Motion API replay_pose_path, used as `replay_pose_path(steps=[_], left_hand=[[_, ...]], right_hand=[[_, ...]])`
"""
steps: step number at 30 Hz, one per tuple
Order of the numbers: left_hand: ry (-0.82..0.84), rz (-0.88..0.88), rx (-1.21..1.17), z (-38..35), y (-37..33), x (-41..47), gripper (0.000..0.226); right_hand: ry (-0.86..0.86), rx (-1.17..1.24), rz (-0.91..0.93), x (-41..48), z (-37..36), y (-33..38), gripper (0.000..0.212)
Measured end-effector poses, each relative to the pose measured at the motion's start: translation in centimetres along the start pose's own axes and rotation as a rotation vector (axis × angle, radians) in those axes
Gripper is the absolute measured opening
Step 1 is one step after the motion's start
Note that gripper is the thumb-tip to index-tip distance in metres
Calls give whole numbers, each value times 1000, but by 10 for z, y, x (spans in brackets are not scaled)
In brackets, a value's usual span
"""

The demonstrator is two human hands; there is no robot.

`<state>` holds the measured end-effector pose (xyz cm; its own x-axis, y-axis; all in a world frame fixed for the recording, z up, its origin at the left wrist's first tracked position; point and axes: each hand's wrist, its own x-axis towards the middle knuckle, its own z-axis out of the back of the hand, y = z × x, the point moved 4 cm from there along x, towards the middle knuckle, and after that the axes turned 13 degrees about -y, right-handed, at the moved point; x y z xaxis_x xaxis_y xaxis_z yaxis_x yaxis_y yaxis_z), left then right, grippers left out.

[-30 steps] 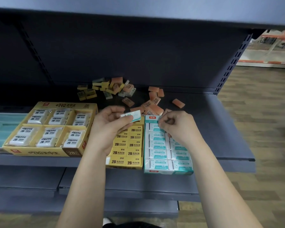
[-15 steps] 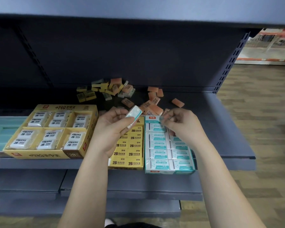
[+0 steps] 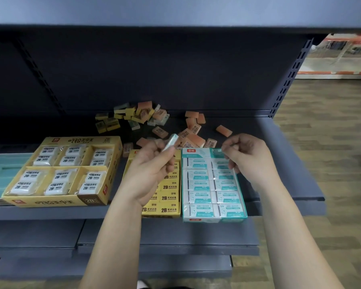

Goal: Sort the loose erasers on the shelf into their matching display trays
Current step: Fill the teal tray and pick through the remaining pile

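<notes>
Eraser [image 3: 172, 141]: teal-white, midair just left of teal tray's [image 3: 215, 220] back end.
Left grip [image 3: 152, 170]: pinching eraser's lower end.
Right grip [image 3: 248, 157]: curled over teal tray; contents cannot tell.
Handling: likely light, firm, slick sleeve; take by broad faces.
Axis: long axis tilted, free end up-right, away.

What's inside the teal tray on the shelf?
The teal tray holds two columns of teal-and-white erasers. The right hand covers its upper right corner, hiding that slot.
</notes>
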<state>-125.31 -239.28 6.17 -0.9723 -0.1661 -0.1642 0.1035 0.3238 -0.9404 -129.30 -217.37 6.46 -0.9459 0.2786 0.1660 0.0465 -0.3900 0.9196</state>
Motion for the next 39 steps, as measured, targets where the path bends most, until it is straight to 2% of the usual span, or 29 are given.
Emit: replay_pose_path(steps=[5, 10, 18, 23, 26, 29, 35, 39], left_hand=[[36, -99, 51, -10, -3, -2, 17], [86, -140, 80, -19, -5, -5, 56], [-2, -83, 34, -30, -3, -5, 16], [-70, -77, -21, -35, -3, -1, 28], [-91, -125, 78, -41, -6, 3, 32], [-84, -220, 331, -54, -12, 12, 30], [136, -330, 784, -83, -6, 35, 28], [273, -353, 830, -96, 1, 39, 35]], right_hand=[[2, 1, -16, 0, 6, -8, 16], [-8, -1, -9, 2, 13, -13, 16], [-19, 14, -28, 5, 22, -22, 13], [-24, 14, -31, 9, 28, -27, 13], [-29, 0, -29, 11, 30, -29, 13], [-18, 3, -32, 13, 29, -30, 13], [-19, -6, -28, 15, 32, -31, 13], [-23, 0, -29, 16, 35, -33, 14]])
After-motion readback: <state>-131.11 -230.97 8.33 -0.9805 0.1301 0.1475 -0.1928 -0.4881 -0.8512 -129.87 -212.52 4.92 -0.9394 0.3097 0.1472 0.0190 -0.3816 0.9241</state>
